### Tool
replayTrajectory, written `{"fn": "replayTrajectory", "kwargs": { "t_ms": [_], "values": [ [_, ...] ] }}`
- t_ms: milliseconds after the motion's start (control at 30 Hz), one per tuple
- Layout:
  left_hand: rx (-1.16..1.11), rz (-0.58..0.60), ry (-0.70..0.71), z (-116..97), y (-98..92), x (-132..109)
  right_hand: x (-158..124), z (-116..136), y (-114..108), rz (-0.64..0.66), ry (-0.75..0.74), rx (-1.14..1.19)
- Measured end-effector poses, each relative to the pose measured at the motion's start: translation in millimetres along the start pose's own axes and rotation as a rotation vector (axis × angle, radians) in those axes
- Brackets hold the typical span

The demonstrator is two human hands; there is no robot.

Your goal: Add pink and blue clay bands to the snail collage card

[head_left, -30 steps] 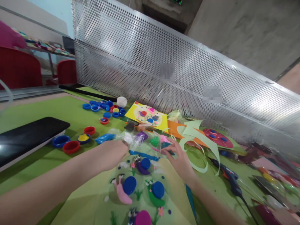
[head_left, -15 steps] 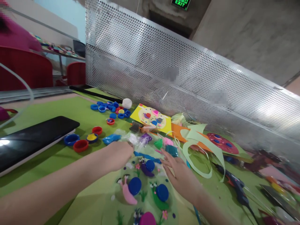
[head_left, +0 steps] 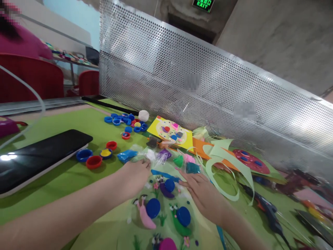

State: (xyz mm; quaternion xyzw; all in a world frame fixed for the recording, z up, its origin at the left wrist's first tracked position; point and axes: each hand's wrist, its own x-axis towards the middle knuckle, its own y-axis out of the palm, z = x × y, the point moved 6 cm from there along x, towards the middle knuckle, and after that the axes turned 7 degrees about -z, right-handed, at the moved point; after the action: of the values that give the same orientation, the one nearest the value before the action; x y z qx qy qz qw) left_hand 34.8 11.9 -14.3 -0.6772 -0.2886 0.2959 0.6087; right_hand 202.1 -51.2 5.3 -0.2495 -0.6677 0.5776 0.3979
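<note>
A pale green craft picture [head_left: 130, 222] lies before me, carrying snails of modelling clay with bottle-cap shells, among them a pink snail [head_left: 146, 217] and a green snail [head_left: 179, 222]. Along its far edge runs a bright blue strip [head_left: 165, 175], seemingly clay. My left hand [head_left: 135, 177] rests palm down at the strip's left end, fingers loosely laid out, their tips partly hidden. My right hand [head_left: 201, 187] lies flat at the other end, fingers stretched toward the strip and touching it or very near. Neither hand visibly grips anything.
Bagged clay, including a blue packet [head_left: 127, 156] and purple packet [head_left: 164, 155], sits beyond my hands. Bottle caps [head_left: 94, 161] and a phone [head_left: 44, 159] are left. A glue gun [head_left: 269, 211] and paper scraps [head_left: 221, 184] lie right. A perforated metal panel [head_left: 166, 66] stands behind.
My left hand's fingers have flattened out from a more curled pose. The right hand's fingers have drawn closer together and lower. The whole view has shifted slightly; the strip stays in place.
</note>
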Motion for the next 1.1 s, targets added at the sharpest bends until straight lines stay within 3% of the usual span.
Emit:
{"fn": "replayTrajectory", "kwargs": {
  "t_ms": [100,300,633,833,1100],
  "values": [
    [0.031,0.067,-0.015,-2,5.4,0,-1,-2,2,0.025,-0.001,-0.056],
    [0.085,0.086,-0.095,-3,10.6,1,-2,-5,4,0.021,0.073,-0.088],
    [0.100,0.146,-0.099,-7,2.3,-4,-3,-19,0,0.016,0.129,-0.033],
    [0.114,0.169,-0.087,-8,0.5,-4,2,-7,2,0.079,0.054,0.041],
    [0.110,0.159,-0.110,-8,-0.9,-4,1,-8,11,0.106,0.064,-0.053]
  ]
}}
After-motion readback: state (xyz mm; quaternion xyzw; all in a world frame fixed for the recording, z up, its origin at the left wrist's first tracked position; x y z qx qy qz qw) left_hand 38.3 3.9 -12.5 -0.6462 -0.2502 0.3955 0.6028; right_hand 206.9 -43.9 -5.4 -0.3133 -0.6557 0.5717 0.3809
